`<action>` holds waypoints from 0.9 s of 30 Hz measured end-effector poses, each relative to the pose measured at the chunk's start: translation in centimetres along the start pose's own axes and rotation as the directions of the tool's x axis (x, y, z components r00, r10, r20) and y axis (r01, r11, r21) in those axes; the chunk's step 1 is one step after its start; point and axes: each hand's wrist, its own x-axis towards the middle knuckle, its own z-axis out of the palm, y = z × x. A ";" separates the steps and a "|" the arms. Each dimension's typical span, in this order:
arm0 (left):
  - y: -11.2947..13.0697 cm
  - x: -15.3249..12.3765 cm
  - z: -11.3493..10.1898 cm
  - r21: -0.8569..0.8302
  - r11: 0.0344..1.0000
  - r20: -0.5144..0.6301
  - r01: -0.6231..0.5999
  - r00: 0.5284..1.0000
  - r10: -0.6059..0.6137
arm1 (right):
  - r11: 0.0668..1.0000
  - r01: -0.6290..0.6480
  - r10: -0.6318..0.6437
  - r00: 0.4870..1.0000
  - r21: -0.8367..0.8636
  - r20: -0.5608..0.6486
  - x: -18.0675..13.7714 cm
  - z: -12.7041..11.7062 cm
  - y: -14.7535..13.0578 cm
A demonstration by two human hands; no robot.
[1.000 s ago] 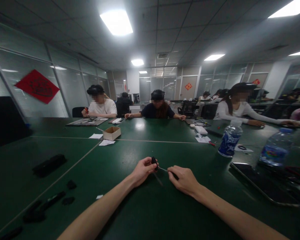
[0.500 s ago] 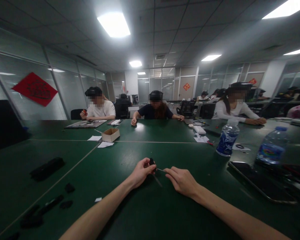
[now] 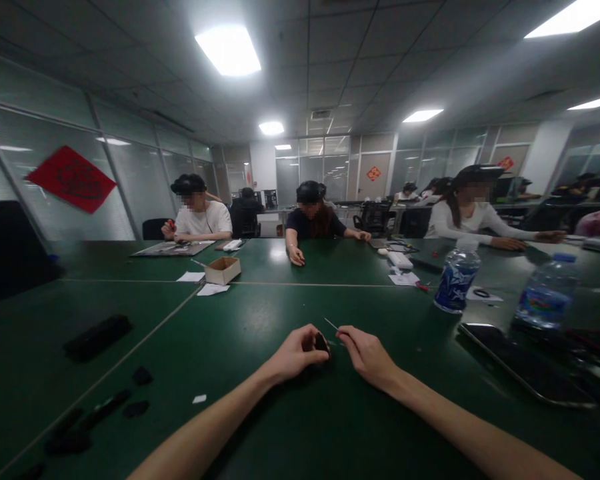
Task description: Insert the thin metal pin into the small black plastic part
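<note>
My left hand [image 3: 300,352] is closed around a small dark part [image 3: 322,344], its thumb along the near side. The part's exact kind is too small to make out. Just to the right, my right hand [image 3: 367,353] pinches a thin metal rod [image 3: 331,324], whose tip points up and to the left. A narrow gap separates the rod from the dark part. Both hands are low over the green table [image 3: 280,427].
Several black pieces [image 3: 100,410] and a black case [image 3: 97,337] lie at left. A small open box [image 3: 223,270] stands farther off. On the right are a phone [image 3: 525,367] and two water bottles [image 3: 456,280]. Co-workers sit across the table.
The rod's tip has come away from the dark part and now points upward. My left hand has shifted slightly right and turned the part. A co-worker's hand opposite has moved across the table.
</note>
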 end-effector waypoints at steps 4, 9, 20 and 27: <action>-0.1 0.1 -0.3 -0.128 0.992 -0.085 -0.024 0.996 0.013 | 1.000 0.005 -0.005 1.000 0.002 0.015 0.0 -0.2 -0.6; -1.0 0.5 -0.7 -0.278 0.960 -0.106 -0.026 0.994 -0.004 | 1.000 0.009 -0.009 0.998 0.000 0.066 -0.1 -0.2 -0.7; -1.4 0.7 -0.8 -0.346 0.938 -0.107 -0.012 0.994 -0.026 | 1.000 0.013 -0.014 0.992 0.008 0.124 -0.1 -0.3 -1.2; -1.2 0.8 -0.8 -0.366 0.931 -0.095 -0.010 0.995 -0.027 | 1.000 0.007 -0.007 0.990 0.005 0.139 0.0 -0.6 -1.6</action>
